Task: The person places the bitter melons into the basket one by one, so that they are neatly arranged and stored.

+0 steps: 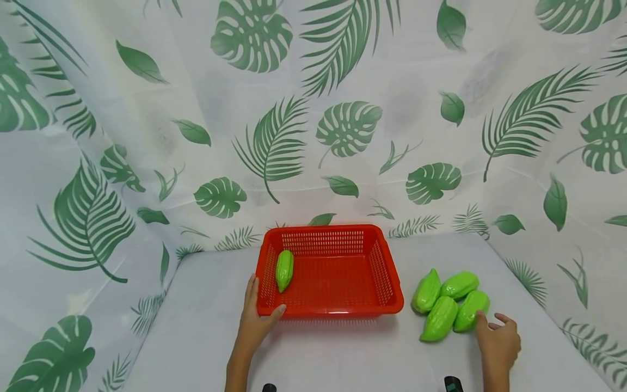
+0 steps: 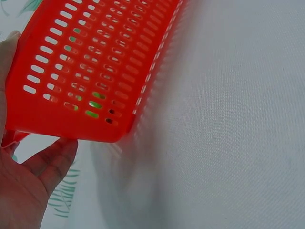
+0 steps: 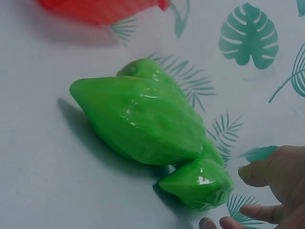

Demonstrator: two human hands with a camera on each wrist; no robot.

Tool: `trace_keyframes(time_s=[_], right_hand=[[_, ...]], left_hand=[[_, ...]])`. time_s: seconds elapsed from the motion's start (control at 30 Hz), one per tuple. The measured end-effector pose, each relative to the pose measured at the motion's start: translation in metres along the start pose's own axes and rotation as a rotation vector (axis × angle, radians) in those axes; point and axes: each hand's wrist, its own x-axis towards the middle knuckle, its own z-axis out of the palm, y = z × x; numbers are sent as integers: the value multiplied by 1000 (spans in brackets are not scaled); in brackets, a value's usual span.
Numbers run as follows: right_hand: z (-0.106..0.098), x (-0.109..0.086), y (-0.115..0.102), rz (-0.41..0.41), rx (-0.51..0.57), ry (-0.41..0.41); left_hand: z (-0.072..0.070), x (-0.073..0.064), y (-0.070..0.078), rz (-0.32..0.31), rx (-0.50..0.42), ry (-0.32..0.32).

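My left hand (image 1: pixel 254 325) grips the front left corner of a red plastic basket (image 1: pixel 328 312), with the thumb by the front rim and the fingers along the left side. Inside the basket, against its left wall, lies one glossy green ribbed fruit (image 1: pixel 284 270) with a pointed end. To the right, several more of these green fruits (image 1: pixel 440 319) lie bunched together on the table. My right hand (image 1: pixel 498 340) is beside the nearest right fruit (image 1: pixel 471 311), fingers spread and slightly bent, holding nothing. In the right wrist view a gap shows between thumb and fruit (image 3: pixel 200 185).
A pale cloth covers the table (image 1: pixel 343 359). Behind and at both sides hang white sheets (image 1: pixel 303 207) printed with green leaves. Two dark rounded objects (image 1: pixel 453 384) show at the bottom edge, near the wrists.
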Motion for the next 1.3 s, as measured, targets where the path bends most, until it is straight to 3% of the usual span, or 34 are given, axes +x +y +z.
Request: trace_keyframes(time_s=[0.43,1.3], right_hand=[[1,3,4,11,-109,-124],[3,6,0,-52,-263,-219]], left_hand=[[-1,0,2,-7,-1,-1],[-2,-1,5,7,-22,8]])
